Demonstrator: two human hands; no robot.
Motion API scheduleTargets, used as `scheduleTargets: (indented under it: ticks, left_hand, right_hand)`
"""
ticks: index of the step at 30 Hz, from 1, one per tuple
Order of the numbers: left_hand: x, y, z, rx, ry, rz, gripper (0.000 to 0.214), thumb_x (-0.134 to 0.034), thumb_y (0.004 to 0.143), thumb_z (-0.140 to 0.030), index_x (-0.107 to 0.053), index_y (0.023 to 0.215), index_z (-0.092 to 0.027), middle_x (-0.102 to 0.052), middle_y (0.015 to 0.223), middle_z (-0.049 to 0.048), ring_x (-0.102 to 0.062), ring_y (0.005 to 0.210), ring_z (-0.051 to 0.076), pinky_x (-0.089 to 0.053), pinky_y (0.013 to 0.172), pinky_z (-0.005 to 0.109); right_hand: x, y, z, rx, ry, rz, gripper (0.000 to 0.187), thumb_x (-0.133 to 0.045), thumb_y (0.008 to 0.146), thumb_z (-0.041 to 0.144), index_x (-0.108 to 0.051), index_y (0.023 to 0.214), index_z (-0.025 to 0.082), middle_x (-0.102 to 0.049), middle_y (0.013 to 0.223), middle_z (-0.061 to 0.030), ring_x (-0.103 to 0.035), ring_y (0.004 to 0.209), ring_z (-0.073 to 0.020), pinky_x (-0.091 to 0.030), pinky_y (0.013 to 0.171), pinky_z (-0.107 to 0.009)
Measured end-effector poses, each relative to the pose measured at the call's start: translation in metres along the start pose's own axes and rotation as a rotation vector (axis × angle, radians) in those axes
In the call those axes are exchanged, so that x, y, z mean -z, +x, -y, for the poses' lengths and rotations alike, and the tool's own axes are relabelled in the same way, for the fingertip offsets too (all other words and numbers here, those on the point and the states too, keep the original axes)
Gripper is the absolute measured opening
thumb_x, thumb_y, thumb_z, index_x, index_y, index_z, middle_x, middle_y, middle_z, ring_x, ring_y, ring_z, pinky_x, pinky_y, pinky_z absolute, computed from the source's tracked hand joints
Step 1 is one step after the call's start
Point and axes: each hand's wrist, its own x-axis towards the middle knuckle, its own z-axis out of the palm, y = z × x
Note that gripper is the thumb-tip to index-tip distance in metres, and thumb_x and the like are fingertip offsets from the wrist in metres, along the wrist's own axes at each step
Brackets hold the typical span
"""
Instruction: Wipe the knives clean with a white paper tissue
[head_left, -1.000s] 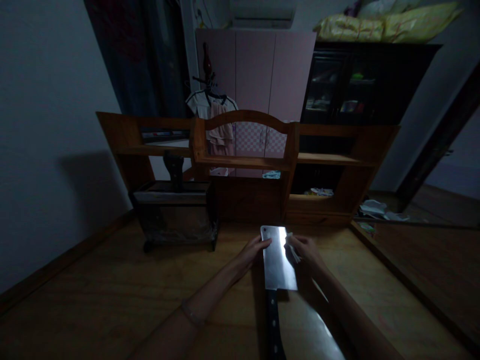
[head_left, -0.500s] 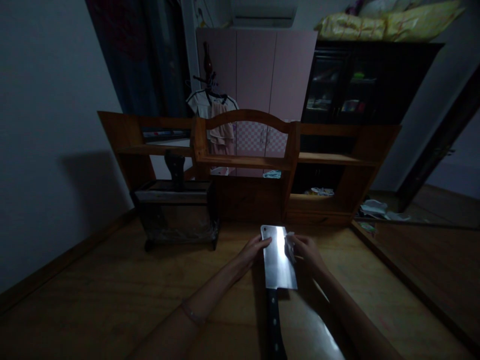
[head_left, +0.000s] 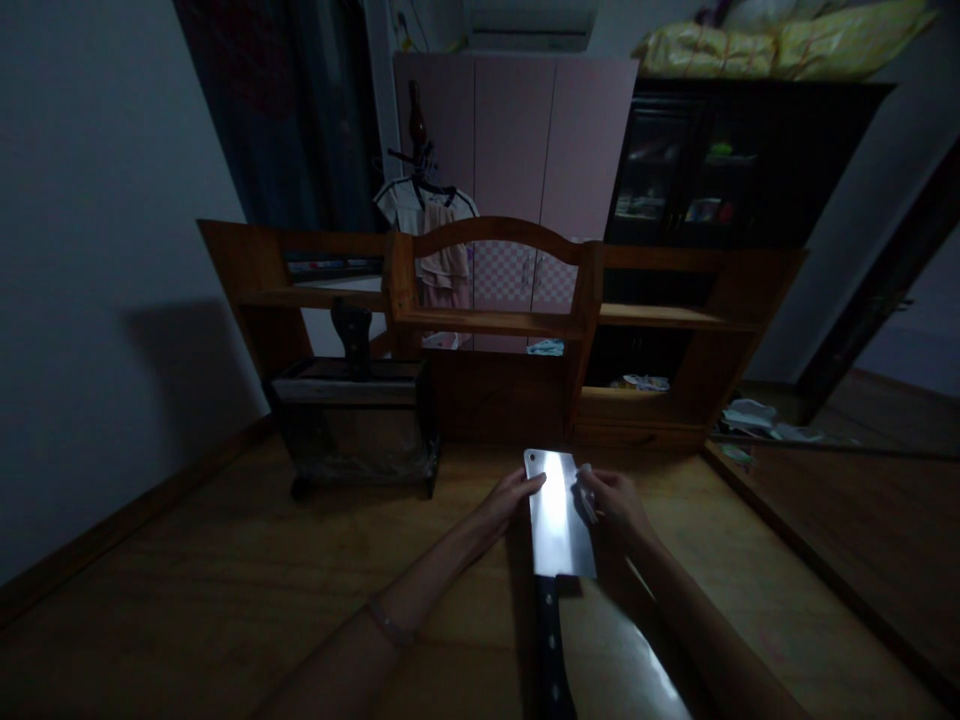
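Note:
A cleaver [head_left: 556, 520] with a shiny broad blade and a black riveted handle points away from me, its handle toward my body. My left hand [head_left: 514, 500] grips the blade's left edge near the holed far corner, thumb on top of the steel. At the opposite edge, my right hand [head_left: 613, 502] pinches a small crumpled white tissue [head_left: 586, 495] against the blade. Some of the tissue is hidden by the fingers. Farther off to the left stands a dark knife block [head_left: 360, 430] with one black-handled knife upright in its top.
The wooden desktop [head_left: 337, 590] lies under my arms. A wooden shelf unit [head_left: 495, 322] rises along its far side. A wall [head_left: 97, 250] bounds the left, and a raised wooden edge [head_left: 817, 560] runs down the right.
The right hand and tissue have shifted very slightly right along the blade's edge. The bright reflection on the blade has spread lower. The left hand keeps its hold.

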Motion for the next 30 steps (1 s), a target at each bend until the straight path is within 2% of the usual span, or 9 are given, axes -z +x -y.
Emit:
scheduleTargets:
  ticks: [5,7,9,11,13,16,19,24,30]
  left_hand:
    - [-0.002,-0.003,-0.004,-0.005,0.008,-0.014,0.045,-0.071,0.072,-0.035,-0.063,0.110,-0.012,-0.067,0.102,0.0126,-0.064,0.084,0.021,-0.047,0.075,0.029]
    - [-0.004,-0.006,-0.007,-0.011,0.031,0.009,0.047,-0.073,0.070,-0.036,-0.062,0.109,-0.011,-0.066,0.105,0.0137,-0.064,0.088,0.023,-0.046,0.077,0.031]
    - [-0.006,-0.008,-0.010,-0.026,0.074,0.052,0.049,-0.076,0.067,-0.033,-0.062,0.109,-0.011,-0.065,0.108,0.0145,-0.063,0.092,0.025,-0.046,0.079,0.032]
    - [-0.007,-0.010,-0.011,-0.040,0.113,0.090,0.052,-0.079,0.063,-0.029,-0.062,0.109,-0.012,-0.065,0.108,0.0146,-0.063,0.093,0.025,-0.046,0.081,0.033]
    - [-0.005,-0.009,-0.010,-0.044,0.142,0.117,0.054,-0.080,0.061,-0.026,-0.061,0.109,-0.012,-0.064,0.107,0.0144,-0.062,0.092,0.025,-0.046,0.082,0.034]
    - [0.002,-0.002,-0.003,-0.073,0.216,0.127,0.050,-0.079,0.060,-0.023,-0.062,0.106,-0.011,-0.064,0.107,0.0138,-0.061,0.092,0.023,-0.045,0.083,0.033]
    - [0.010,0.004,0.004,-0.118,0.344,0.116,0.046,-0.077,0.062,-0.021,-0.062,0.105,-0.011,-0.064,0.107,0.0121,-0.060,0.096,0.023,-0.045,0.084,0.032]
    - [0.010,0.003,0.003,-0.180,0.445,0.128,0.049,-0.074,0.061,-0.015,-0.062,0.108,-0.013,-0.065,0.107,0.0089,-0.058,0.098,0.024,-0.045,0.084,0.031]
    - [0.006,0.000,0.001,-0.111,0.336,0.126,0.054,-0.075,0.062,-0.018,-0.058,0.113,-0.012,-0.065,0.104,0.0090,-0.060,0.091,0.022,-0.046,0.078,0.030]
  right_hand:
    - [0.013,0.004,-0.006,0.019,0.036,-0.173,0.046,-0.054,0.073,0.059,-0.059,0.064,0.014,-0.054,0.057,-0.0024,-0.047,0.050,-0.0136,-0.035,0.047,-0.024]
    - [0.015,0.005,-0.004,0.123,0.018,-0.256,0.046,-0.050,0.076,0.059,-0.061,0.073,0.014,-0.059,0.065,-0.0040,-0.052,0.060,-0.0163,-0.041,0.054,-0.025]
    - [0.012,0.002,0.002,0.265,-0.049,-0.292,0.046,-0.045,0.082,0.056,-0.063,0.090,0.015,-0.065,0.083,-0.0071,-0.057,0.077,-0.0207,-0.045,0.067,-0.028]
    - [0.002,-0.004,0.009,0.371,-0.137,-0.208,0.048,-0.041,0.086,0.053,-0.060,0.111,0.017,-0.065,0.104,-0.0096,-0.057,0.097,-0.0252,-0.044,0.082,-0.033]
    - [-0.010,-0.010,0.012,0.453,-0.197,0.015,0.046,-0.040,0.089,0.047,-0.052,0.127,0.023,-0.056,0.126,-0.0083,-0.049,0.117,-0.0275,-0.039,0.096,-0.039]
    - [-0.024,-0.013,0.007,0.567,-0.303,0.253,0.047,-0.040,0.090,0.042,-0.044,0.135,0.027,-0.041,0.142,-0.0036,-0.035,0.131,-0.0264,-0.026,0.108,-0.045]
    - [-0.028,-0.015,0.005,0.592,-0.348,0.373,0.048,-0.034,0.094,0.040,-0.034,0.140,0.029,-0.028,0.148,0.0000,-0.023,0.137,-0.0215,-0.016,0.114,-0.043]
    - [-0.029,-0.019,0.015,0.579,-0.399,0.426,0.048,-0.030,0.095,0.043,-0.027,0.142,0.032,-0.017,0.151,0.0033,-0.012,0.140,-0.0192,-0.010,0.115,-0.043]
    - [-0.029,-0.012,0.004,0.507,-0.448,0.343,0.053,-0.030,0.094,0.049,-0.026,0.143,0.029,-0.018,0.151,0.0014,-0.012,0.140,-0.0187,-0.011,0.115,-0.043]
